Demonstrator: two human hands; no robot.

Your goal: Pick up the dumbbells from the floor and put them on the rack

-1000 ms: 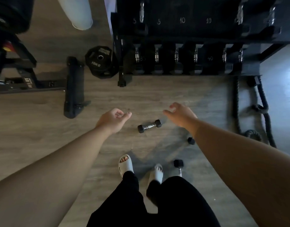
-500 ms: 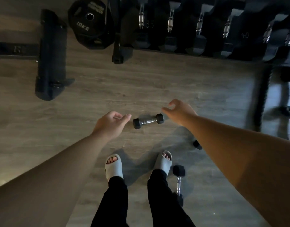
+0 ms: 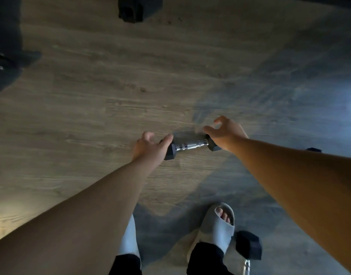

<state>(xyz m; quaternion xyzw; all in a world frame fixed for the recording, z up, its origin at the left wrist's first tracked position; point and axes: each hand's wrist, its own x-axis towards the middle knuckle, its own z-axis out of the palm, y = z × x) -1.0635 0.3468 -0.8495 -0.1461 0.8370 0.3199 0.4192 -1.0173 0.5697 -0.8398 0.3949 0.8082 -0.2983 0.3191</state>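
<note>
A small dumbbell (image 3: 190, 145) with black hex heads and a chrome handle lies on the wooden floor in the middle of the view. My left hand (image 3: 151, 148) hovers at its left head, fingers apart, holding nothing. My right hand (image 3: 226, 133) hovers over its right head, fingers spread and curled. A second dumbbell (image 3: 248, 248) lies by my right foot at the bottom, its far end cut off by the frame. A dark bit of a third dumbbell (image 3: 313, 149) peeks out behind my right forearm. The rack's shelves are out of view.
A black rack foot (image 3: 139, 7) stands at the top edge. A dark bench base (image 3: 6, 62) sits at the far left. My feet in pale slides (image 3: 218, 227) stand just below the dumbbell. Open wooden floor lies between the dumbbell and the rack foot.
The view has dipped down and closer to the floor, so the rack has left the frame. Both hands have dropped to the ends of the small dumbbell.
</note>
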